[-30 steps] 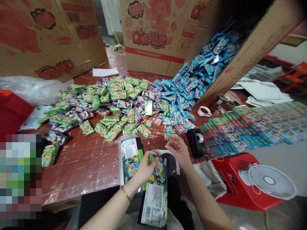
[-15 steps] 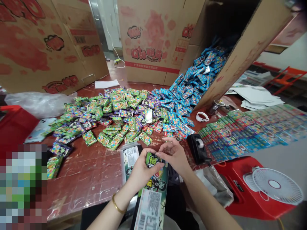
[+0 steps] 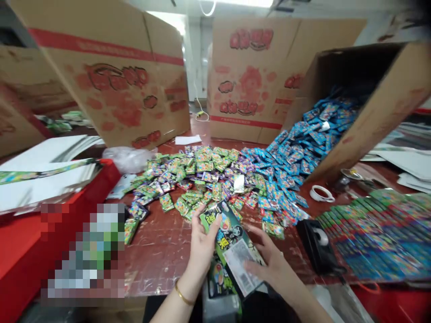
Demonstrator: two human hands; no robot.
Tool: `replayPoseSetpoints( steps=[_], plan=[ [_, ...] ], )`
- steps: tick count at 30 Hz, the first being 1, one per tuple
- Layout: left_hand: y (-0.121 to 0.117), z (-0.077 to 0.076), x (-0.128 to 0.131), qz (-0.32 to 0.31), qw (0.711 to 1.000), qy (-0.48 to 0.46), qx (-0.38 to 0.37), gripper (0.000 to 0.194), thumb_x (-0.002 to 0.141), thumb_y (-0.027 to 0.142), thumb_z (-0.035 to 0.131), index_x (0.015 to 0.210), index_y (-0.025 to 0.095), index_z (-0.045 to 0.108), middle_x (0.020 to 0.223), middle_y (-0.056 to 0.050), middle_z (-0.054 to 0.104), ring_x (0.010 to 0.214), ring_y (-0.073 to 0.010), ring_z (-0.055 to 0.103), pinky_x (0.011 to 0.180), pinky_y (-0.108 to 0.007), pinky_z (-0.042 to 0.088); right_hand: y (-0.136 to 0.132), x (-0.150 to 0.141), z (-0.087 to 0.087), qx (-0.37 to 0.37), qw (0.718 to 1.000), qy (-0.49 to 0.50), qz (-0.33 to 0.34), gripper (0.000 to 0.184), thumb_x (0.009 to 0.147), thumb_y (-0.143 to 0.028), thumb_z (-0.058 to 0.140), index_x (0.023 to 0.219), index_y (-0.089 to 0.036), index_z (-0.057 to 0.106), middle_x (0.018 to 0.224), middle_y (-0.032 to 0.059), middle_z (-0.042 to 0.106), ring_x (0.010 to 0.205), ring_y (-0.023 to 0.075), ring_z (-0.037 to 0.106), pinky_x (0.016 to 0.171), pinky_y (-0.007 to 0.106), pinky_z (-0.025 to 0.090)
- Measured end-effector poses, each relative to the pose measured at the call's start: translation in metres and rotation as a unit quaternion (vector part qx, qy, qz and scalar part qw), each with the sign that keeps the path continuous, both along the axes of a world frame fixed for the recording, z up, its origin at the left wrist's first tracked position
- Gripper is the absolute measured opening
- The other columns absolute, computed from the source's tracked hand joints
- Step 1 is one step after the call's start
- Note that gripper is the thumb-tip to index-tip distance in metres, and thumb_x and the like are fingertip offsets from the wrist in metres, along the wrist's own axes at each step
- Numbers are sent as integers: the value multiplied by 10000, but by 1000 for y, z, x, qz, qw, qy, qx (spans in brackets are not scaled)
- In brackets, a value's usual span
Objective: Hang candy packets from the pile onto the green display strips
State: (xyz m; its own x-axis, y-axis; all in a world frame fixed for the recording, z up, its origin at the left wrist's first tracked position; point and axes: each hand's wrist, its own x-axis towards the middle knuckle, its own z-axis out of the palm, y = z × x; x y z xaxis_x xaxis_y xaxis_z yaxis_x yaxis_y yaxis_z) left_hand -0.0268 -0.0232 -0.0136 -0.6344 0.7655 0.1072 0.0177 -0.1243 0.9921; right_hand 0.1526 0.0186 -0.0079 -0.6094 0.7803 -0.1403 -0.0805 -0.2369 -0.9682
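A long dark printed carton [image 3: 232, 233] with green edging and a white barcode label is tilted in front of me. My left hand [image 3: 199, 244] is closed around its upper left end, thumb on the printed face. At the carton's lower right side is my right hand [image 3: 274, 264], its fingers curved over the edge and label. Beneath it, a similar dark box [image 3: 218, 280] is partly hidden. Beyond my hands lies a heap of small green and purple packets [image 3: 202, 168], running into blue packets [image 3: 286, 157] on the right.
An open cardboard box [image 3: 367, 116] spills the blue packets. A black tape dispenser [image 3: 316, 251], a white tape roll [image 3: 321, 194] and rows of packets [image 3: 387, 229] are on the right. A red bin [image 3: 84, 193] with white sheets stands left. Large cartons [image 3: 249, 76] stand behind.
My view has swung left and up. The carton has turned and tilted, and my right hand has gone from its top end to its lower right side.
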Motion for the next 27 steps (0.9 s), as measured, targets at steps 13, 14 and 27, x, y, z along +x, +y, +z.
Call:
replayPoseSetpoints(
  steps=[13, 14, 27],
  plan=[
    [-84, 39, 1, -261, 958, 74, -90, 369, 747, 396, 721, 1019, 231, 533, 797, -11, 636, 706, -166, 604, 620, -260, 462, -25, -12, 28, 272, 951, 46, -139, 641, 797, -235, 681, 1340, -316, 351, 1109, 85, 643, 863, 212, 667, 699, 364, 570],
    [-85, 30, 4, -232, 970, 17, -76, 458, 741, 368, 730, 1096, 236, 472, 833, -14, 637, 734, -164, 611, 633, -255, 468, -31, -18, 20, 286, 938, 54, -187, 627, 791, -222, 685, 1322, -312, 364, 1136, 87, 630, 950, 224, 652, 781, 392, 559],
    [-114, -22, 5, -108, 985, -100, -85, 371, 772, 357, 702, 1030, 252, 457, 881, 0, 648, 740, -157, 638, 644, -256, 531, -80, -61, -45, 132, 961, 65, -235, 421, 840, -268, 632, 1207, -252, 426, 863, 34, 675, 1144, 250, 582, 1010, 519, 429]
  ],
)
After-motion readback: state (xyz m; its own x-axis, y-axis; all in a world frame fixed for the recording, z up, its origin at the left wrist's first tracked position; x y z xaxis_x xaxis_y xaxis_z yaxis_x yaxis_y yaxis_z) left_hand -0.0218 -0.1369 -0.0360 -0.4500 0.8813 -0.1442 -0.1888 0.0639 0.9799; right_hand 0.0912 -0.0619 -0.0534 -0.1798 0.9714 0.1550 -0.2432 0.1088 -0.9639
